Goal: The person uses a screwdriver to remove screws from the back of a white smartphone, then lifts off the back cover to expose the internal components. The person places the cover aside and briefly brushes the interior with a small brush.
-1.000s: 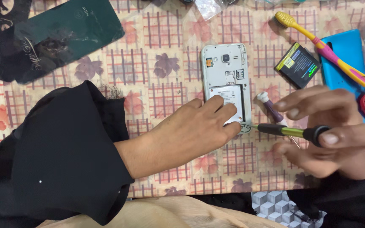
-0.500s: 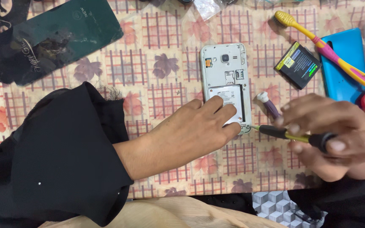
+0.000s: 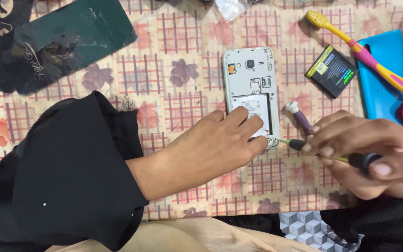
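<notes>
Phone (image 3: 250,79), back cover off, lies pinned under left hand (image 3: 215,144) fingers; right hand (image 3: 364,156) fingers pinch a screwdriver (image 3: 325,153) at its near right corner.

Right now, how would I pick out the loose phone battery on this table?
Start at the white phone lying back-open in the middle of the floral checked cloth. Look up and right to the blue phone cover. The battery lies just left of it: a small black slab with a yellow-green label, tilted diamond-wise.
</notes>
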